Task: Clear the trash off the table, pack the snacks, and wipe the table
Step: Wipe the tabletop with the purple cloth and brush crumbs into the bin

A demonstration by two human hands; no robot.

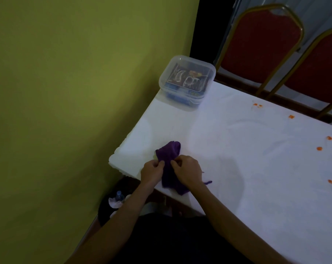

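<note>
**Cloth gathered at the table corner, wiping not yet begun**

Both hands were at the near left corner of the table (237, 168), working a purple cloth (169, 149). The left hand (151, 172) pinched one edge of it and the right hand (188, 171) pinched the fold just beside, fingers (174, 164) curled into the fabric. The cloth lay bunched on the white tabletop. Its far end was heaped beyond the knuckles, its near end trailed toward the table edge, and a loose thread or corner stuck out to the right.

At the far left corner stood a clear plastic container (187, 80) with its lid on and snack packets visible inside, so the packing looked finished. On the floor below the corner a dark bin (106, 210) held a water bottle (119, 196) and some pale scraps. Several small orange bits (319, 148) were scattered across the right side of the table, well apart from the cloth. Two red chairs (262, 44) stood behind the far edge.

The cloth appeared soft, light and limp, and it would likely slump and slide unless kept folded. The best hold was probably a folded pad pressed flat under the palm and fingers, not a pinch at one corner, which would let it drag in a rope. The tabletop looked smooth, so the orange bits might skate ahead of the cloth rather than lift. Sweeping them toward an edge and catching them there seemed the safer way.
</note>
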